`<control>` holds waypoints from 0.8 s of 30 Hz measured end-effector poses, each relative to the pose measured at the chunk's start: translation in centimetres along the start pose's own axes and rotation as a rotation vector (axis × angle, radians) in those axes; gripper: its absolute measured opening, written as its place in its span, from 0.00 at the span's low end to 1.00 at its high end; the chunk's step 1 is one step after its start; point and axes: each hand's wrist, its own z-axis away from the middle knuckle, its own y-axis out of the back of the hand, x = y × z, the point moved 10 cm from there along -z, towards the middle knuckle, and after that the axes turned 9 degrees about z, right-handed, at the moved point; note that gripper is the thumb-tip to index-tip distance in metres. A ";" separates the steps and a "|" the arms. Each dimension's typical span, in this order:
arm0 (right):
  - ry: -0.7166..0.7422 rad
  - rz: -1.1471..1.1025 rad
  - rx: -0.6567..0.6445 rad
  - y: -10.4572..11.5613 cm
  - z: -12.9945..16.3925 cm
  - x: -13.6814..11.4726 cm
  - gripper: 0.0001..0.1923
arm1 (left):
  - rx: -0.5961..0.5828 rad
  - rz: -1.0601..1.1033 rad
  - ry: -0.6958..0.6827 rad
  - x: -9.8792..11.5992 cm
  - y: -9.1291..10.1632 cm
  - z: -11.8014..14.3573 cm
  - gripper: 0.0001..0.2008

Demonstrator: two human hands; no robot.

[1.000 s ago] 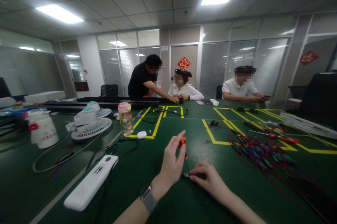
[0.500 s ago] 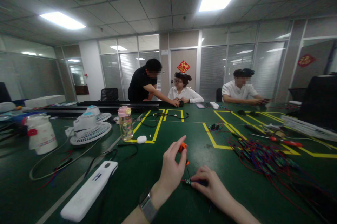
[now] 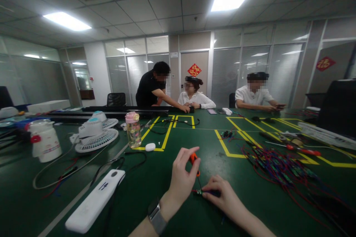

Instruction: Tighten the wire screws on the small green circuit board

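On the green table [image 3: 155, 172], sideways room is bounded by the wire bundle [image 3: 278, 166] beyond the right hand [image 3: 224, 194] and the white device [image 3: 94, 203] beyond the left hand [image 3: 183, 170]. The right is closed in a pinch; by the left the orange-handled screwdriver [image 3: 193, 159] is gripped, tip aimed at the pinched circuit board [image 3: 198, 192]. Screw-turning seems in hand (contact is unclear); steadiness is needed next.

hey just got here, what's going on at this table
The left hand holds an orange screwdriver, its shaft running down to a small circuit board. The right hand pinches the board's right end just above the table. A heap of wired boards lies off to the right. Across the table, a person in black leans over beside a seated person.
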 end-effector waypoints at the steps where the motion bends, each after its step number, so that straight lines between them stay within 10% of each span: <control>1: 0.000 -0.002 0.003 0.0 0.0 0.0 0.08 | -0.002 -0.006 0.003 0.0 0.0 0.0 0.14; 24: -0.028 0.013 -0.025 -0.1 0.0 -0.2 0.08 | 0.036 -0.010 0.052 -0.3 0.8 -0.2 0.12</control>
